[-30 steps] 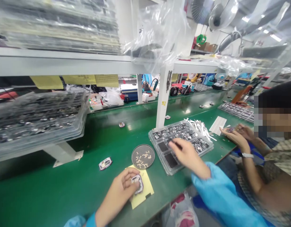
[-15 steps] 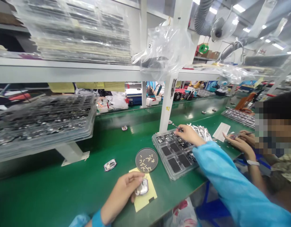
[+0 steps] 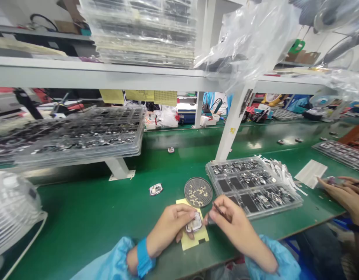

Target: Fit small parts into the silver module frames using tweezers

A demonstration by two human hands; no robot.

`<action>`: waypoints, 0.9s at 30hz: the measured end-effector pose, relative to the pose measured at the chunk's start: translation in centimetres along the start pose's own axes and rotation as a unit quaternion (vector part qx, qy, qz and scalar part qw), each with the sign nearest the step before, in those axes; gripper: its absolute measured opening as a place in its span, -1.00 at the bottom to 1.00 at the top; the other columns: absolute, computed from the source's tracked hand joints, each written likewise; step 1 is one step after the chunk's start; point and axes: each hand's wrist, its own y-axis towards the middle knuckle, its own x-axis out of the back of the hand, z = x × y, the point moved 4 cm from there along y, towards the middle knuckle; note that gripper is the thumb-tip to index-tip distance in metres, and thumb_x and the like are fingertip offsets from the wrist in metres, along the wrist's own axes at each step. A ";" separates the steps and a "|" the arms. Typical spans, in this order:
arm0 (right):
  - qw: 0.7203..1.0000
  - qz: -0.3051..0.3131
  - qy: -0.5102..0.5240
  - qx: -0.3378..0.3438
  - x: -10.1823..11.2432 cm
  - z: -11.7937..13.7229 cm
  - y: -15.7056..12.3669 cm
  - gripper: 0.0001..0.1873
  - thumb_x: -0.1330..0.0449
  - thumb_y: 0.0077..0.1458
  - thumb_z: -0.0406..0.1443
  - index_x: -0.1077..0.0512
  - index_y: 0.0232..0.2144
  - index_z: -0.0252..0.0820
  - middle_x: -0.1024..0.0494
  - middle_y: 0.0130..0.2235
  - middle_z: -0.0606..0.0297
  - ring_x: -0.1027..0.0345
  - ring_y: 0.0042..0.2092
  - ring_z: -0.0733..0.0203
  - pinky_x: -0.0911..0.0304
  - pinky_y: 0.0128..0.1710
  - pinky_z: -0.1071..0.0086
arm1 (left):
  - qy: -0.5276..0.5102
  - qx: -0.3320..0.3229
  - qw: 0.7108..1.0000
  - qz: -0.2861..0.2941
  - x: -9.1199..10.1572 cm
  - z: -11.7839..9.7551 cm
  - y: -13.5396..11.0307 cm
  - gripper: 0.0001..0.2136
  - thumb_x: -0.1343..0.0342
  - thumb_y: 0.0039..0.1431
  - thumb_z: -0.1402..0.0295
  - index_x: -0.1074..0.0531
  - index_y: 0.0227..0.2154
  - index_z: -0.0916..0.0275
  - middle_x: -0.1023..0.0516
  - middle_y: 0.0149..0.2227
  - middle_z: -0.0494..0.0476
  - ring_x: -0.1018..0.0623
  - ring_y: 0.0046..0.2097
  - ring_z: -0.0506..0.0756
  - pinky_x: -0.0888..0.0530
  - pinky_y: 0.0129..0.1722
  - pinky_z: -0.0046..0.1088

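Observation:
Pinched between the thumb and fingers of my left hand (image 3: 175, 223) is a small watch case (image 3: 194, 222), its pale inside facing up, over a yellow paper pad (image 3: 191, 244). Close by on the right, my right hand (image 3: 229, 217) is closed around dark tweezers (image 3: 220, 211); their tips are hard to make out. A round mesh dish (image 3: 198, 179) with many tiny cream-coloured pieces lies just beyond the pad. Behind my right hand stands a clear compartment tray (image 3: 240, 182) filled in part with small metal and black parts. Another watch case (image 3: 155, 189) rests on the green bench to the left.
A white fan (image 3: 14, 214) stands at the left edge. Stacked part trays (image 3: 89, 136) sit on a raised support, and a white post (image 3: 233, 128) rises behind the compartment tray. White strips (image 3: 280, 171) lie on the right, near a co-worker's hands (image 3: 345, 194).
My right hand has come back from the compartment tray to beside the watch case, tweezers still held. My left hand keeps the case over the pad. The view has swung left, bringing in the fan.

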 end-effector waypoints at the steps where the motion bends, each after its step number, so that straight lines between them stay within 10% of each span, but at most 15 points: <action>1: 1.000 0.007 0.007 -0.015 -0.5 -0.5 -0.2 -0.67 -0.25 0.17 -0.07 -0.26 -0.35 -0.16 -0.51 -0.44 0.34 -0.43 -0.36 0.24 -0.29 -0.31 0.39 | -0.001 -0.002 1.000 -0.005 0.0 -0.1 -0.1 -0.49 -0.23 0.12 -0.02 -0.50 -0.17 0.41 -0.60 -0.39 0.25 -0.59 -0.48 0.05 -0.18 -0.69 -0.65; 6: 0.999 -0.030 -0.025 -0.030 -0.9 -1.9 -0.9 -0.59 -0.41 -0.05 -0.05 -0.36 -0.46 -0.22 -0.46 -0.50 0.34 -0.32 -0.45 0.29 -0.20 -0.44 0.44 | -0.001 -0.020 1.000 -0.023 0.2 -0.4 -0.4 -0.50 -0.18 0.17 0.00 -0.54 -0.12 0.42 -0.60 -0.36 0.26 -0.55 -0.46 0.02 -0.21 -0.63 -0.63; 14: 0.999 0.018 0.003 -0.046 -2.3 -2.3 -1.3 -0.62 -0.28 0.14 -0.02 -0.55 -0.41 -0.24 -0.61 -0.36 0.21 -0.47 -0.27 0.16 -0.31 -0.20 0.36 | 0.065 -0.057 0.995 -0.053 0.3 -1.2 -1.2 -0.52 -0.21 0.15 0.03 -0.59 -0.05 0.32 -0.64 -0.24 0.23 -0.42 -0.45 -0.01 -0.33 -0.47 -0.54; 21: 0.996 -0.062 0.017 -0.062 -3.1 -2.9 -0.7 -0.45 -0.26 0.09 0.12 -0.49 -0.54 -0.27 -0.55 -0.52 0.21 -0.35 -0.44 0.25 -0.21 -0.36 0.41 | 0.058 -0.104 0.993 -0.025 0.0 -1.5 -2.0 -0.56 -0.20 0.19 0.10 -0.53 0.07 0.19 -0.56 0.08 0.19 -0.50 0.12 0.24 -0.40 0.15 -0.31; 27: 0.995 -0.089 0.007 -0.044 -3.2 -3.0 -0.4 -0.42 -0.23 0.12 0.12 -0.48 -0.59 -0.27 -0.49 -0.54 0.24 -0.26 -0.46 0.30 -0.12 -0.40 0.44 | 0.150 -0.118 0.980 -0.052 0.3 -0.7 -1.7 -0.50 -0.20 0.20 0.14 -0.44 0.18 0.15 -0.54 0.08 0.21 -0.53 -0.01 0.21 -0.44 0.04 -0.31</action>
